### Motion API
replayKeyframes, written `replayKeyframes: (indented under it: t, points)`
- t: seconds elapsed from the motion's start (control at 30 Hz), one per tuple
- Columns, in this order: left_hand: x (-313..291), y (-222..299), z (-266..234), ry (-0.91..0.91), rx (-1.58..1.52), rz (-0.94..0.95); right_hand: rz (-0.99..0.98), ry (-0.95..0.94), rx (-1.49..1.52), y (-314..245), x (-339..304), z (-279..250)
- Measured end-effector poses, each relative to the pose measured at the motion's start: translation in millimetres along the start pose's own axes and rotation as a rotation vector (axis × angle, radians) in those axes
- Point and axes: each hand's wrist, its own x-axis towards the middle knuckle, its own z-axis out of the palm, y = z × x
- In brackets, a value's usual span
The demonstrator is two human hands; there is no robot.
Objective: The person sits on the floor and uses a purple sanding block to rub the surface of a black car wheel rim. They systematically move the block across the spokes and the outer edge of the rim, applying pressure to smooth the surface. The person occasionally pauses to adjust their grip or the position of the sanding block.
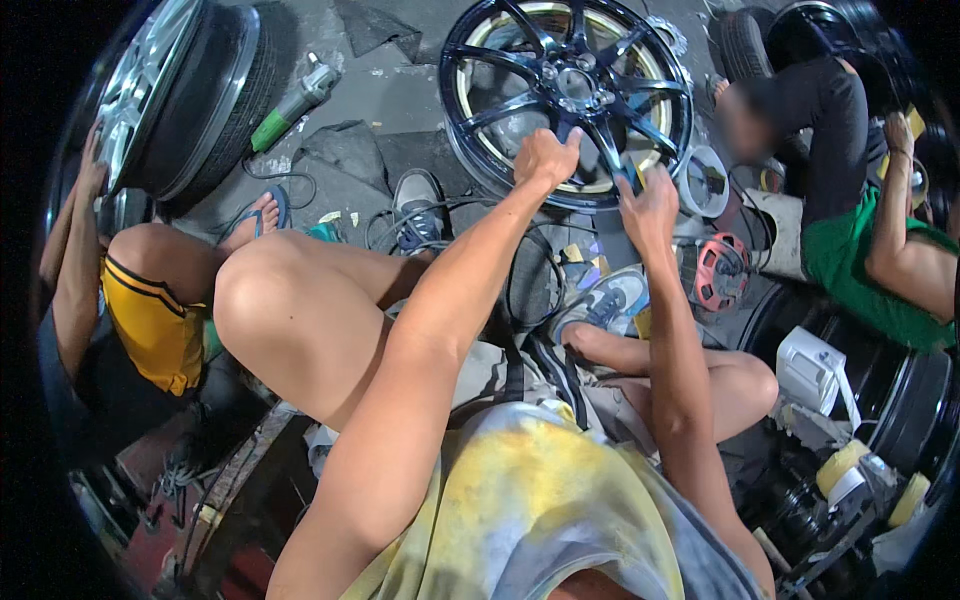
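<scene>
A glossy dark blue-black alloy wheel rim (575, 90) with several spokes lies in front of me at the top of the view. My left hand (547, 161) is closed at the rim's near edge, thumb sticking out toward a spoke. Beside it, my right hand (652, 204) reaches the near right edge, by the end of a spoke. Its fingers are bent and pressed together; whatever may be between them is too small to make out.
A green and grey angle grinder (295, 102) lies left. A white bucket (703, 182) and a red slotted round part (721, 271) stand right. Cables and sandpaper scraps litter the floor. Co-workers sit on both sides, the left one touching a tyred wheel (190, 90).
</scene>
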Motion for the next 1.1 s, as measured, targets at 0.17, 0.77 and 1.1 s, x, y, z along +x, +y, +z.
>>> replayKeyframes:
  t: [0.17,0.77,1.1]
  points:
    - [5,-2,2,-0.029,-0.018,0.038,0.002,0.117,-0.047,-23,51,36]
    - [-5,2,-3,0.013,-0.09,0.009,-0.017,-0.02,-0.049,-15,26,12]
    - [-3,4,-4,-0.008,-0.14,-0.042,-0.018,-0.127,-0.035,-5,-2,-16]
